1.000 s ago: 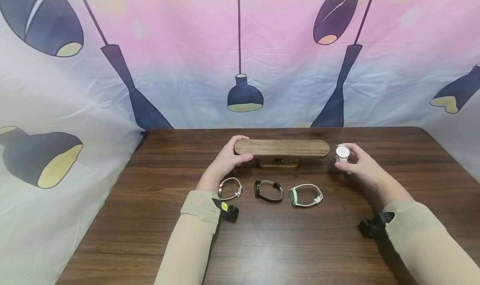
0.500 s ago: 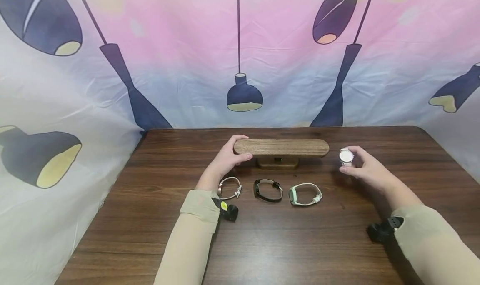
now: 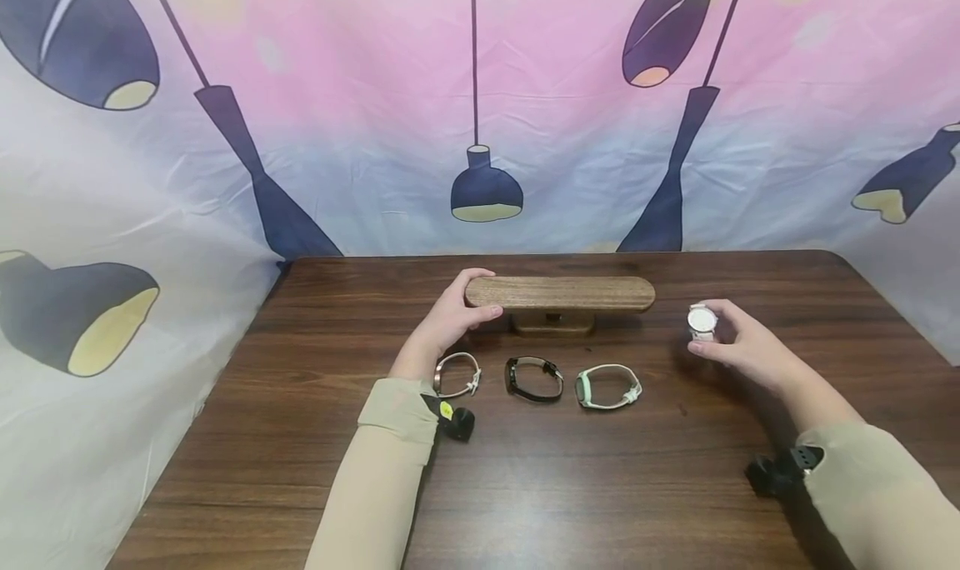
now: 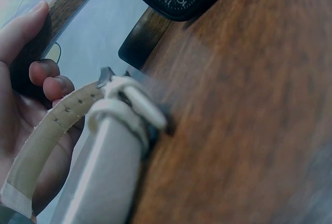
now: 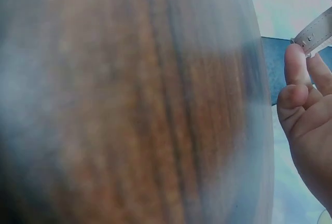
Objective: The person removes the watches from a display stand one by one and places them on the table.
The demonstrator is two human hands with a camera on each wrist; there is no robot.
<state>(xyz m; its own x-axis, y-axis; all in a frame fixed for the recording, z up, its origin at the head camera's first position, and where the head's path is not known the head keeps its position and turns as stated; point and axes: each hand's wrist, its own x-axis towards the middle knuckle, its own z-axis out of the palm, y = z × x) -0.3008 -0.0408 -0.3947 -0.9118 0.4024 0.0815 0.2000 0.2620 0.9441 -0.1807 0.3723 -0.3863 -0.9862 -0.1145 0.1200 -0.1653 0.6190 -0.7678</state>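
My left hand (image 3: 437, 327) grips the left end of a wooden bar (image 3: 558, 293), the top of a T-shaped stand whose base (image 3: 552, 325) rests on the table. To the right of the bar, my right hand (image 3: 752, 355) holds a white wristwatch (image 3: 702, 321) between thumb and fingers, dial up. Its pale punched strap (image 5: 315, 31) shows at the fingertips in the right wrist view. In front of the stand lie three watches on their sides: a white-strapped one (image 3: 475, 383), a black one (image 3: 512, 377) and a mint-green one (image 3: 584, 389). A white buckled strap (image 4: 111, 156) is near my left hand.
The brown wooden table (image 3: 555, 503) reaches back to a hanging cloth (image 3: 360, 95) printed with lamps. A small black camera (image 3: 459, 424) is on the left wrist and another camera (image 3: 772, 475) on the right wrist.
My right hand has moved to the right and slightly toward me with the white wristwatch, away from the bar's right end. My left hand keeps its grip on the bar.
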